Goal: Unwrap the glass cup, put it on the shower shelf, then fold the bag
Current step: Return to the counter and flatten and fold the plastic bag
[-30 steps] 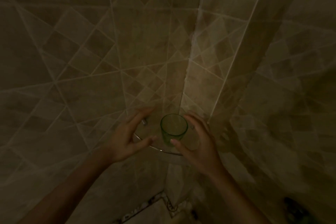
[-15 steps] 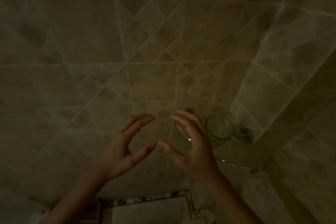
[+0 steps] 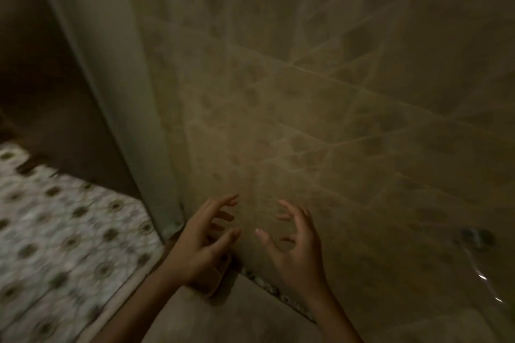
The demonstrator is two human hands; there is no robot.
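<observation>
Both of my hands hover empty in front of the tiled shower wall, palms facing each other. My left hand (image 3: 203, 242) has its fingers spread and loosely bent. My right hand (image 3: 295, 245) is the same, a short gap to its right. Only the metal rim of the corner shower shelf (image 3: 478, 273) and its wall mount (image 3: 476, 237) show at the far right edge. The green glass cup is out of view, and no bag is visible.
A pale shower door edge or frame (image 3: 117, 92) runs down the left. Beyond it lies a patterned floor (image 3: 61, 231). The beige tiled wall (image 3: 334, 92) fills the middle and right. A low tiled curb (image 3: 237, 315) sits below my hands.
The view has swung left, so the cup and shelf slid off to the right. My hands came away from the cup and stay empty and spread.
</observation>
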